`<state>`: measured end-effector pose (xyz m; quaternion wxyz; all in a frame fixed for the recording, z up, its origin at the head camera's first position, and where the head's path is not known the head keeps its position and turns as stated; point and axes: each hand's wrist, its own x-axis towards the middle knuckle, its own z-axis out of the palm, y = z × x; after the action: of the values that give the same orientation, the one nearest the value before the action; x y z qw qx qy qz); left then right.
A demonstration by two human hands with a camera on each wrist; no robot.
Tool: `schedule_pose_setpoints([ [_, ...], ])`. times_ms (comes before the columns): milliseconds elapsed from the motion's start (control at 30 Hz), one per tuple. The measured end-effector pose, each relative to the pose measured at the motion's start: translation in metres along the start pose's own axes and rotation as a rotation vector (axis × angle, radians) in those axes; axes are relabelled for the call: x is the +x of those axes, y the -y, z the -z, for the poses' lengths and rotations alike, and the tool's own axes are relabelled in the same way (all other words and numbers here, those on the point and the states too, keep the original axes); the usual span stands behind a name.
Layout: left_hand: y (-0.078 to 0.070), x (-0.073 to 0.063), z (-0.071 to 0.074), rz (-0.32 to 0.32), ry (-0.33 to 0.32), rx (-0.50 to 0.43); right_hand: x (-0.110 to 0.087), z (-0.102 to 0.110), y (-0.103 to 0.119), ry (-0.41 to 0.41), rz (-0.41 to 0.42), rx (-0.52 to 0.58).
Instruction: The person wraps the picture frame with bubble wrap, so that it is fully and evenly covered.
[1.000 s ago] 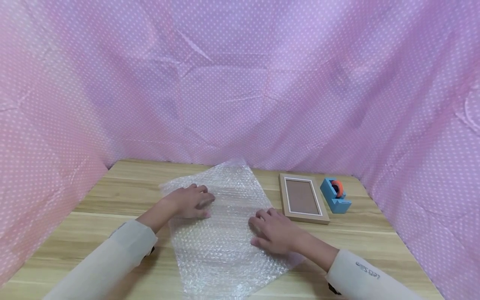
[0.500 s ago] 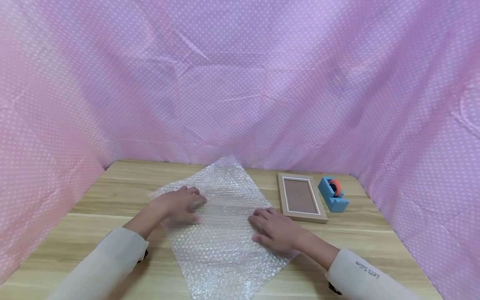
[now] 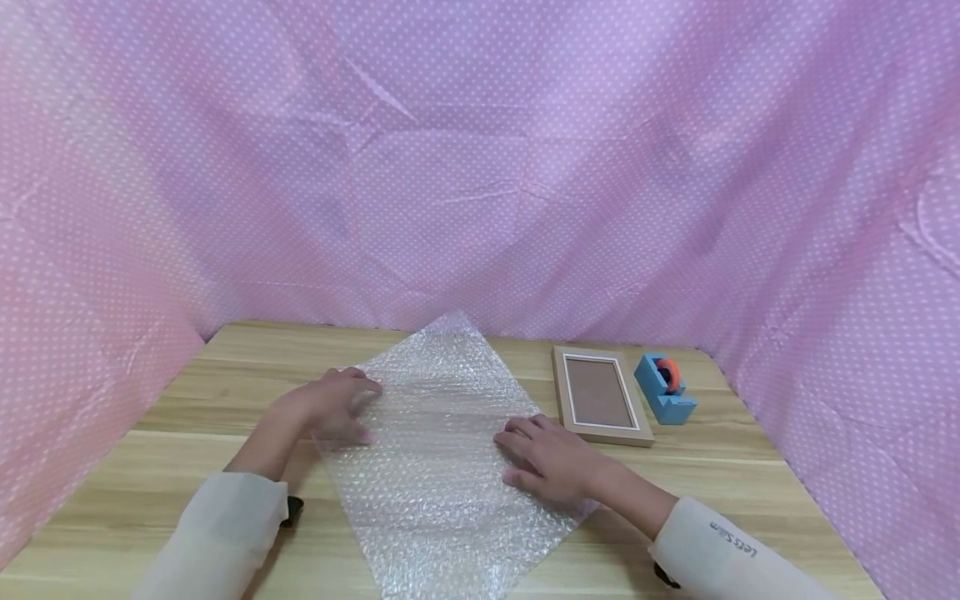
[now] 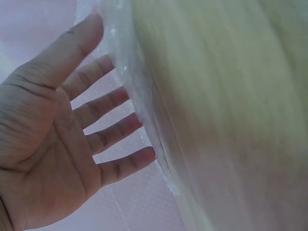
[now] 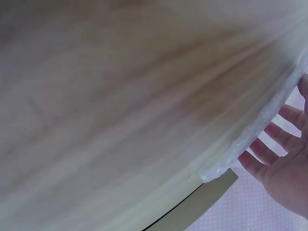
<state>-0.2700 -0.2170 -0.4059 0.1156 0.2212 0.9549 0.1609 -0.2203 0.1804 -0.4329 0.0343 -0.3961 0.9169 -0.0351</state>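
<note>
A clear sheet of bubble wrap [image 3: 435,475] lies spread on the wooden table, one corner toward the back edge. On its left side rests my left hand [image 3: 333,407]; in the left wrist view the spread fingers [image 4: 115,130] touch the wrap with their tips. My right hand [image 3: 551,460] rests on the right side of the wrap, its fingertips against it in the right wrist view too. Neither hand grips anything. Just beyond the right hand lies a picture frame [image 3: 643,435] with a light wood border, white inner edge and brown middle.
A blue tape dispenser [image 3: 667,400] with an orange roll stands right of the picture frame. Pink dotted cloth [image 3: 480,167] hangs around the back and sides of the wooden table [image 3: 187,417].
My left hand has slid left across the bubble wrap toward its left edge. The wrap has shifted and its far corner lies flatter. The right hand stays nearly in place.
</note>
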Motion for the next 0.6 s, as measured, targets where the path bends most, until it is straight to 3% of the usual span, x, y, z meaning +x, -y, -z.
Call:
schedule_pose_setpoints([
  [300, 0.016, -0.007, 0.005, 0.043, -0.003, -0.171, 0.001, 0.004, 0.001, 0.009, 0.003, -0.004],
  [600, 0.031, -0.006, 0.004, 0.055, -0.007, -0.266, 0.001, 0.006, 0.000, 0.022, 0.007, -0.002],
])
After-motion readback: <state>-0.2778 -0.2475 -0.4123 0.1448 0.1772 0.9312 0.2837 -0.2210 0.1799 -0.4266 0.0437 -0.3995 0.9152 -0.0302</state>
